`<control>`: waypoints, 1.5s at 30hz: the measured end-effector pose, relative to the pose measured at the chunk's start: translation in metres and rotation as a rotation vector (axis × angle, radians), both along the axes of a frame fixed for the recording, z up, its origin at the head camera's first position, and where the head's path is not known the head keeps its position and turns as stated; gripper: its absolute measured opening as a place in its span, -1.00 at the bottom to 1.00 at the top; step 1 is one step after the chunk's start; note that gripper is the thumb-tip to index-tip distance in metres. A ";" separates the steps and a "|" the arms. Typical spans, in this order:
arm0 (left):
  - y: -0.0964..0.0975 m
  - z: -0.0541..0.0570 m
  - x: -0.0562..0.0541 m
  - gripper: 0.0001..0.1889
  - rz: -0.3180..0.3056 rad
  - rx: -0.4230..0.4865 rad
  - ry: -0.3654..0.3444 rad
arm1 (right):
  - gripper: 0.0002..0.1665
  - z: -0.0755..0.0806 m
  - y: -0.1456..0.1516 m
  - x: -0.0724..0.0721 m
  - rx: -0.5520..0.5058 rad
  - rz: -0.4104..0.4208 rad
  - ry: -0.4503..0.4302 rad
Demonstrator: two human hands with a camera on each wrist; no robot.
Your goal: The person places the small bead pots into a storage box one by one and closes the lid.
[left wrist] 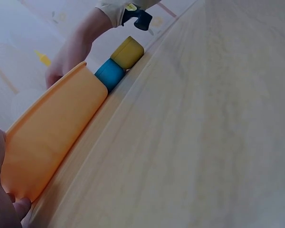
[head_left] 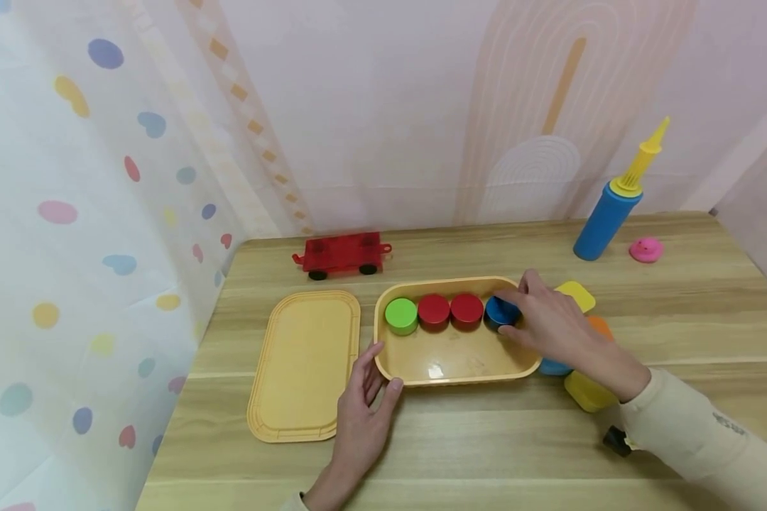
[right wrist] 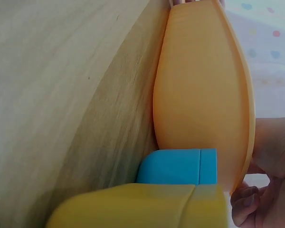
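A yellow-orange plastic container (head_left: 447, 355) rests on the table with one row of short round pieces along its back side. From left to right they are a green round piece (head_left: 401, 316), two red round pieces (head_left: 434, 312) and a blue round piece (head_left: 500, 313). My right hand (head_left: 552, 326) reaches over the container's right end, thumb and fingers pinching the blue piece. At the front left corner my left hand (head_left: 364, 422) holds the container, thumb at the front rim; fingertips curl against its lower wall in the left wrist view.
A matching flat lid (head_left: 305, 365) lies left of the container. Behind are a red toy wagon (head_left: 343, 253), a blue-and-yellow pump (head_left: 607, 220) and a pink toy (head_left: 646, 249). Beside the container's right end sit colored cups, including a blue cup (right wrist: 178, 166) and a yellow cup (right wrist: 128, 206).
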State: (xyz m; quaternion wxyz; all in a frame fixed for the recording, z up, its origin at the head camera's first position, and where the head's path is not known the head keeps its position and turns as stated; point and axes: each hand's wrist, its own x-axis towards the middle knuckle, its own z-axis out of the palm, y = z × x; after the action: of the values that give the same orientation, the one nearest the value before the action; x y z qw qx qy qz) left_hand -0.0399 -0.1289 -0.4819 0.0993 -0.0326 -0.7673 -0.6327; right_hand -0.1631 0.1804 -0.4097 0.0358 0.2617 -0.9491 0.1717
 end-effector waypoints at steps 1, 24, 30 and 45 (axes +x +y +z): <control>0.000 0.000 0.000 -0.37 0.000 -0.001 0.000 | -0.34 0.000 0.001 0.001 -0.011 -0.001 0.000; 0.000 0.000 0.002 -0.37 0.002 -0.001 0.020 | -0.50 -0.009 0.018 0.042 -0.352 0.081 0.234; 0.000 -0.001 0.002 -0.37 0.003 -0.002 0.014 | -0.18 -0.011 0.024 0.047 -0.416 0.101 0.289; 0.000 0.000 0.002 -0.37 0.003 0.003 0.011 | -0.54 -0.010 0.025 0.057 -0.382 0.082 0.187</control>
State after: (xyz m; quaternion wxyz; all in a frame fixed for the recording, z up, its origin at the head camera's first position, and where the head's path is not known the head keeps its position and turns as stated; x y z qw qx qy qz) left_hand -0.0376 -0.1288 -0.4824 0.1046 -0.0346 -0.7658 -0.6335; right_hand -0.1057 0.2056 -0.4196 0.1657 0.3031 -0.8804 0.3248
